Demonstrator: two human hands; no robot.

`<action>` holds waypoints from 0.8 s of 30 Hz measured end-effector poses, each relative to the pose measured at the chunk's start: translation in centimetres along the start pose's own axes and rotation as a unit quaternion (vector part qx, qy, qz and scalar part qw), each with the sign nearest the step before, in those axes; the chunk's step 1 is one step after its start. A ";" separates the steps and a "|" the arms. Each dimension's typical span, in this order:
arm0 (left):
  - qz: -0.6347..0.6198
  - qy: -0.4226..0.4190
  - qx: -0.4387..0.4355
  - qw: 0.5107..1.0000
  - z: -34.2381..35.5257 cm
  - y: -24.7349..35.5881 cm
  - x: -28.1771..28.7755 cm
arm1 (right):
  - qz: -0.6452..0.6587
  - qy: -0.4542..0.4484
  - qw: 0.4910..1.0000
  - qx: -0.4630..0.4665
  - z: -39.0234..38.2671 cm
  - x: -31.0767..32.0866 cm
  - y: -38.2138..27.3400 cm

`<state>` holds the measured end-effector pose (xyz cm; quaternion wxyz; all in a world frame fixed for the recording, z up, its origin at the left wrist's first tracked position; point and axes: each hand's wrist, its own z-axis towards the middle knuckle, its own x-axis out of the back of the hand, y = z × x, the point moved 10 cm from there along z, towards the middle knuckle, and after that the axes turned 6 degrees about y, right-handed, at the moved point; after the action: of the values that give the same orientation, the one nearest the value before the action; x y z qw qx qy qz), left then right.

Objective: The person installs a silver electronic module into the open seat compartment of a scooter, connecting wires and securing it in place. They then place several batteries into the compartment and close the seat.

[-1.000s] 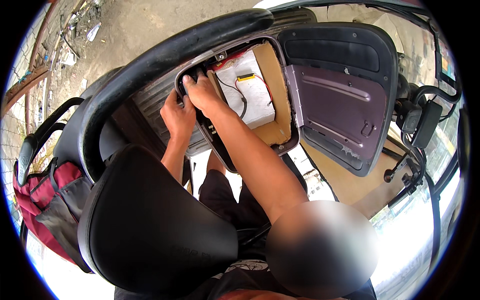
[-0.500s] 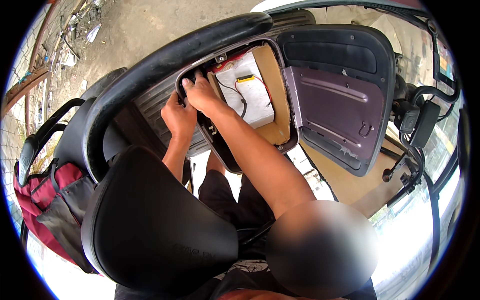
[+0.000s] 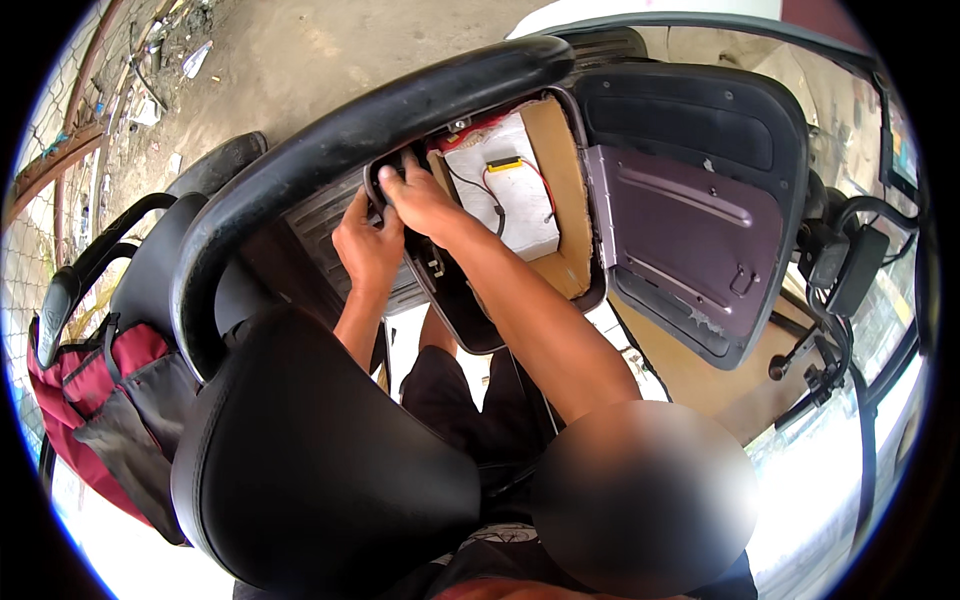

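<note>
An open storage compartment (image 3: 452, 322) with a dark metal rim lies ahead of me, its purple-grey door (image 3: 690, 215) swung out to the right. At its left edge my left hand (image 3: 368, 245) is closed around the rim from outside. My right hand (image 3: 425, 205) reaches over the same corner, thumb by the rim and fingers bent into the dark inside; what they hold is hidden. Inside the compartment stands a white block (image 3: 510, 195) lined with brown cardboard (image 3: 565, 200). On the block lie a yellow connector (image 3: 504, 164) and thin red and black wires.
A thick black curved bar (image 3: 330, 135) arches over the compartment's far left side. Close to me on the left is a black padded seat (image 3: 320, 450), with a maroon and grey bag (image 3: 110, 400) beyond it. Handlebar parts (image 3: 840, 240) stand at the right.
The compartment and door have shifted slightly right in view, along with my hands. Both hands stay at the same rim corner, with little change in the fingers.
</note>
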<state>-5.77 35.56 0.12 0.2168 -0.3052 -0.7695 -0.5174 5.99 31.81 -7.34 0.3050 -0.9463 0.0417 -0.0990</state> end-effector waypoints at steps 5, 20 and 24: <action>-0.093 0.014 -0.020 0.995 -0.8 -0.5 0.0 | 0.125 0.039 0.984 0.117 -2.3 0.9 0.7; -0.056 -0.046 -0.026 0.997 -1.0 -0.4 0.1 | 0.000 0.053 0.985 0.164 -4.7 1.1 -1.4; -0.081 -0.043 -0.050 0.994 -1.1 -0.9 -0.5 | -0.048 0.163 0.963 0.208 -6.1 1.9 -0.8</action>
<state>-5.95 34.13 -0.38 0.1249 -0.2743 -0.7736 -0.5574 6.58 28.73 -1.76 0.4793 -0.8339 0.0240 -0.2725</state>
